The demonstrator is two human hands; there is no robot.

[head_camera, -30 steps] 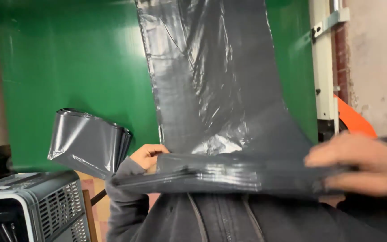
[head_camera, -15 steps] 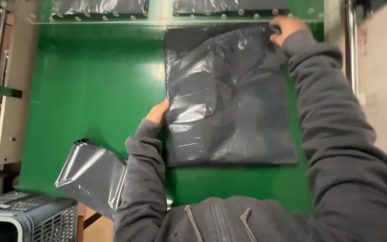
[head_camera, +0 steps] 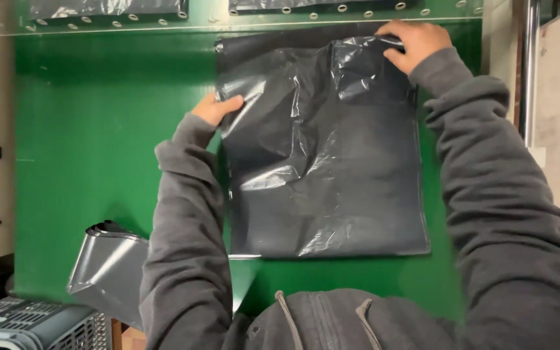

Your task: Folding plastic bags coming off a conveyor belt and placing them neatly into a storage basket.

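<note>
On the green table (head_camera: 98, 162), the crumpled dark grey plastic bag (head_camera: 332, 168) has shifted farther up; left hand (head_camera: 218, 107) presses its edge, fingers together, right hand (head_camera: 416, 42) fingers clamp its top corner.

Bare green table (head_camera: 98, 162) left; folded bags (head_camera: 108, 269) block near corner

Both arms reach fwd, away from the body, in dark grey sleeves. Left hand (head_camera: 216, 108) is at approx. 11 o'clock, elbow bent, sleeve over the wrist, thumb pointing toward 3 o'clock, fingers hidden. Right hand (head_camera: 415, 43) is further out, at approx. 1 o'clock, arm nearly straight, palm down, fingers curled and pinching.
</note>
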